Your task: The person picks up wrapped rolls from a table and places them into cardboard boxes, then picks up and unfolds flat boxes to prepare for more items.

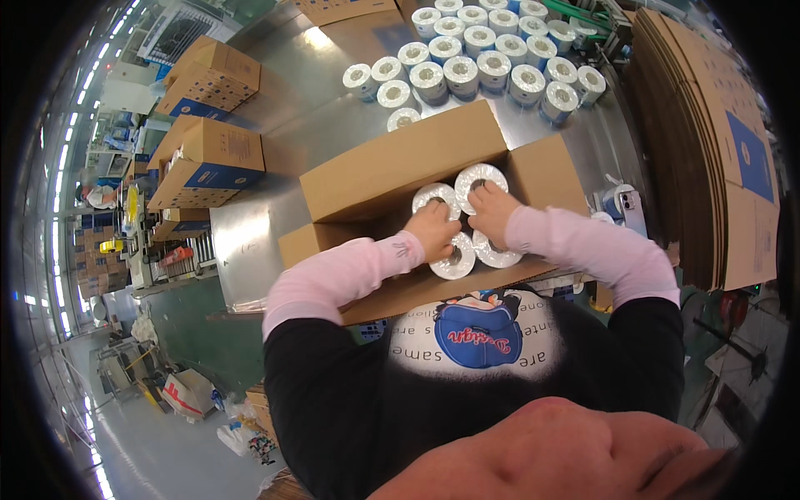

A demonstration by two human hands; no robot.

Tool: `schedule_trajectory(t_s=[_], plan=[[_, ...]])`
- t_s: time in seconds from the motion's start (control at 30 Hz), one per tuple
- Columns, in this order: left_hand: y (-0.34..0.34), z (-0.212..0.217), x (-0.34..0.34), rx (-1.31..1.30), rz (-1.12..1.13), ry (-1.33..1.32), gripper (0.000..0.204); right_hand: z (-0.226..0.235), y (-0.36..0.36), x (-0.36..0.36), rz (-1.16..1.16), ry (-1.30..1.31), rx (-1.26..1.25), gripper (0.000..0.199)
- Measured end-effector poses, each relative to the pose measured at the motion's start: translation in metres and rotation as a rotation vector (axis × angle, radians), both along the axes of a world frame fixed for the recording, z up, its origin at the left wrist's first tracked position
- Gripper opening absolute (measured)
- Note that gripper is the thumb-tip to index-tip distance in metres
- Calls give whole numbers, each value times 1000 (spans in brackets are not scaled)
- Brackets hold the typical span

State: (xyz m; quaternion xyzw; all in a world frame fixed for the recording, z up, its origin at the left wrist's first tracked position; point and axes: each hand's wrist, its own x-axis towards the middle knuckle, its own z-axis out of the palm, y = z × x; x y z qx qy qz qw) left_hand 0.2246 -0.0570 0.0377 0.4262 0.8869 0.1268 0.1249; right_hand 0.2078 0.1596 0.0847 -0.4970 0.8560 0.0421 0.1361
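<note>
An open cardboard box lies before me on the metal table, its flaps spread. At its right end are several wrapped white paper rolls. My left hand is closed on the far left paper roll, fingertips at its core. Beside it, my right hand grips the far right paper roll in the same way. Two nearer rolls, a left one and a right one, sit just below my hands. My right hand partly covers the right one.
Several more wrapped rolls stand grouped on the metal table beyond the box. Flattened cartons are stacked at the right. Filled-out cartons stand at the left. A person is far off at the left.
</note>
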Motion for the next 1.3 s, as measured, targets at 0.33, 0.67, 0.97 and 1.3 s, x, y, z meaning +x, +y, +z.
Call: schedule_trajectory(t_s=[0.33,0.67,0.97,1.3], plan=[[44,-1,-59,-26,18,-877,37,-16,56,-62,-698,2,-823,34],[-81,-87,-305,-289,1104,-97,56,-146,216,-293,-1034,208,7,47],[-2,-114,-308,-473,698,127,38,-206,244,-329,-1011,119,220,43],[-17,-124,-296,-555,733,-84,38,-209,139,-119,-1017,33,41,45]])
